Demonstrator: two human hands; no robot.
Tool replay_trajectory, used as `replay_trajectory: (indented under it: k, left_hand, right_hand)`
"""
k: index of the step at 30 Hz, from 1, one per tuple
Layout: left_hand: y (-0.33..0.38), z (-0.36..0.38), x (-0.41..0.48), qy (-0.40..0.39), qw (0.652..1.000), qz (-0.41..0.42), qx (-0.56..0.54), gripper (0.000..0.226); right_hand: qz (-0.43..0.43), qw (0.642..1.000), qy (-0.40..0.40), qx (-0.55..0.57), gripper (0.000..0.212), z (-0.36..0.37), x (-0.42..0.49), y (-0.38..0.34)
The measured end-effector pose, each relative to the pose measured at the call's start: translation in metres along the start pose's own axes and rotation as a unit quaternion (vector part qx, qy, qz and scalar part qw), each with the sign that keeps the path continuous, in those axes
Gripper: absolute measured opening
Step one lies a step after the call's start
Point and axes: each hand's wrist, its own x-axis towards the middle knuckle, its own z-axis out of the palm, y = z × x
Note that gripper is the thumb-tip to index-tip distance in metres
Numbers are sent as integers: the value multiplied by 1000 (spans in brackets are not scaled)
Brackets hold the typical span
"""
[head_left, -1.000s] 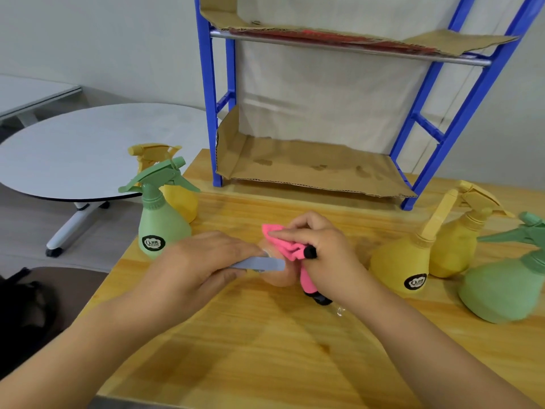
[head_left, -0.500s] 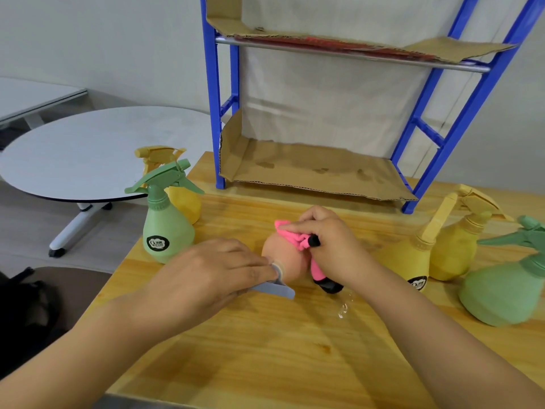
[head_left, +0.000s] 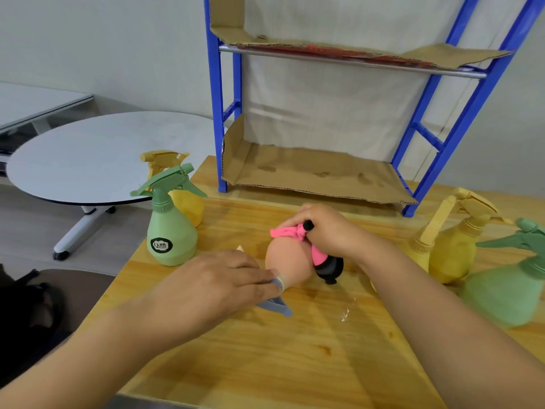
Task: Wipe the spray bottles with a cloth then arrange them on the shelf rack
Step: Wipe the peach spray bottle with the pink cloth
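Tabletop (head_left: 265, 364) of yellow wood bears blue rack (head_left: 214, 113); round table (head_left: 97, 154) alongside.

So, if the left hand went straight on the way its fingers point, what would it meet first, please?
Most likely the peach spray bottle: the left hand holds its neck end, fingers pointing right at the round body. Beyond it lies the right hand with the pink cloth.
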Motion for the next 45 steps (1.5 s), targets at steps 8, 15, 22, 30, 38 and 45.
replay_trajectory:
  k: [8,15,22,30,38,45]
  left_hand:
    - [-15,56,22,49,963,-235,-120,55]
    - [-4,11,-1,159,954,-193,-163,33]
    - [-20,-2,23,151,934,-234,-223,30]
    - [-33,-24,60,101,988,-116,14,29]
    - [-20,-11,45,149,981,-127,-8,33]
    - [-3,-10,49,160,941,-242,-176,57]
  right_hand:
    - [49,973,139,177,67,25,-14,20]
    - [-112,961,228,113,62,65,-50,4]
    - [3,951,265,159,58,57,-41,32]
    - [30,943,267,198,54,52,-54,33]
    - [8,942,260,212,51,48,-61,26]
    - [-1,941,264,212,46,54,-55,20]
